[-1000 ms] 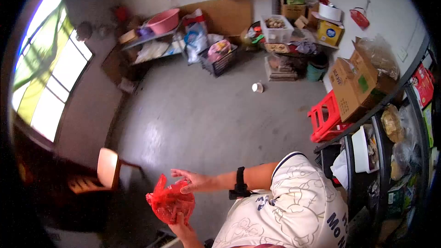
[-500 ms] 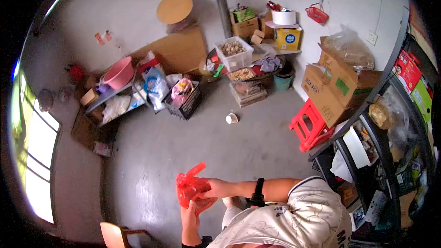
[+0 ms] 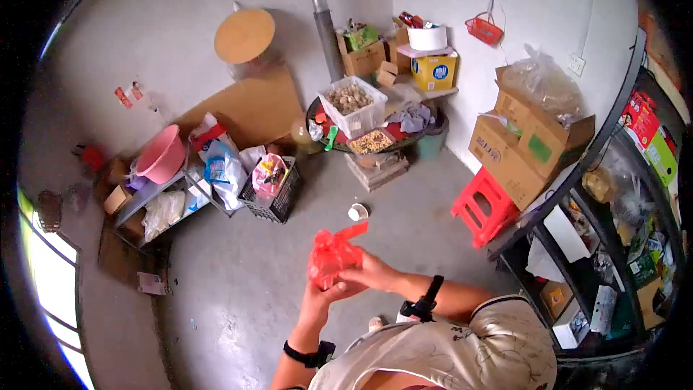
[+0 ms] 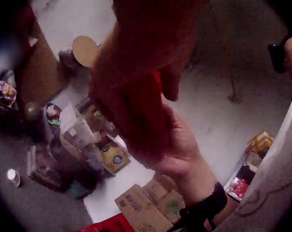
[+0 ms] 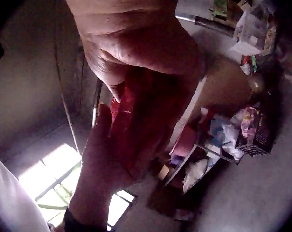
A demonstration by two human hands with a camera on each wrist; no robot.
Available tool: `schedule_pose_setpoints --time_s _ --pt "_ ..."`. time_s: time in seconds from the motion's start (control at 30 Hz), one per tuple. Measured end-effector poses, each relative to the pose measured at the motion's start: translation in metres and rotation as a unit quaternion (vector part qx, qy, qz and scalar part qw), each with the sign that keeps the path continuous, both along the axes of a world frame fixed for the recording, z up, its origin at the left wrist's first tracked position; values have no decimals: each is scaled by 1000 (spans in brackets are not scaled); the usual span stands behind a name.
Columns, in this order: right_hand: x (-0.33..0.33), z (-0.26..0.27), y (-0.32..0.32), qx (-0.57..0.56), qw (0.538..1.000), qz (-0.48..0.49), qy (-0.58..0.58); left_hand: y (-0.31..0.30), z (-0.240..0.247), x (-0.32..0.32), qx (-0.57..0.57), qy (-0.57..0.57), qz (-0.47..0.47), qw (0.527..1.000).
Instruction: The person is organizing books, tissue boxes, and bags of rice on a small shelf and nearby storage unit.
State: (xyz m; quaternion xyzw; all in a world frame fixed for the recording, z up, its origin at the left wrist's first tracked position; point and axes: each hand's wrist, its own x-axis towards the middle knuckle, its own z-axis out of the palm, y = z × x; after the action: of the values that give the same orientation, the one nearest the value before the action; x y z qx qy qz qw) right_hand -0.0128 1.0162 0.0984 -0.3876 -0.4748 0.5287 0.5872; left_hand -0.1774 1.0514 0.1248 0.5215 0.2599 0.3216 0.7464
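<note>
A knotted red plastic bag [image 3: 332, 258] is held up in front of the body in the head view, its tied end sticking out to the upper right. My left hand [image 3: 317, 302] grips it from below, thumb along its lower side. From the right, my right hand [image 3: 374, 273] wraps round the bag, its fingers close to the left hand's. Both wrist views are dark; red plastic [image 5: 119, 112] shows between the two hands in the right wrist view. What the bag contains is hidden.
A white cup [image 3: 358, 211] lies on the grey floor beyond the hands. Farther off are a black crate [image 3: 278, 198], a pink basin [image 3: 162, 155] on a low shelf and a tub of round things [image 3: 354, 112]. To the right stand a red stool [image 3: 485, 206], cardboard boxes [image 3: 516, 159] and a loaded rack.
The right hand, off to the bag's side with fingers spread a second ago, now holds it too. Bag and hands have shifted right and up in view as the head turned.
</note>
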Motion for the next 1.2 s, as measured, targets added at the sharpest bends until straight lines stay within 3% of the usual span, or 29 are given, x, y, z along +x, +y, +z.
schedule_pose_setpoints --time_s 0.03,0.07,0.17,0.33,0.4,0.43,0.5,0.57,0.63,0.77,1.03,1.2 --pt "8 10 1 -49 998 4 39 5 3 9 8 6 -38 999" --pt "23 3 4 -69 996 -13 54 14 -3 32 16 -8 -16 1000" --pt "60 3 18 -43 996 -61 41 43 -9 65 -43 8 -97 994" --pt "129 7 54 -24 993 -106 -55 80 -3 127 -39 15 -116 992" --pt "170 -5 73 -7 990 -107 -86 111 -21 164 -35 156 -135 978" --pt "184 -2 78 -9 990 -108 -87 116 -23 179 -37 154 -136 978" --pt "227 12 97 9 998 -56 -28 133 -23 222 -36 78 -114 990" --pt "281 19 116 13 996 -47 -72 151 -19 269 -68 63 -87 992" --pt "309 25 129 -44 969 -64 -236 168 -11 275 -102 30 -72 992" --pt "387 34 169 -179 970 -77 -148 203 -1 299 -96 -36 0 995" --pt "549 80 276 -146 960 -179 -158 310 -11 308 -87 5 164 983" --pt "610 127 351 -142 944 -227 -194 387 -17 335 -71 -30 198 977"
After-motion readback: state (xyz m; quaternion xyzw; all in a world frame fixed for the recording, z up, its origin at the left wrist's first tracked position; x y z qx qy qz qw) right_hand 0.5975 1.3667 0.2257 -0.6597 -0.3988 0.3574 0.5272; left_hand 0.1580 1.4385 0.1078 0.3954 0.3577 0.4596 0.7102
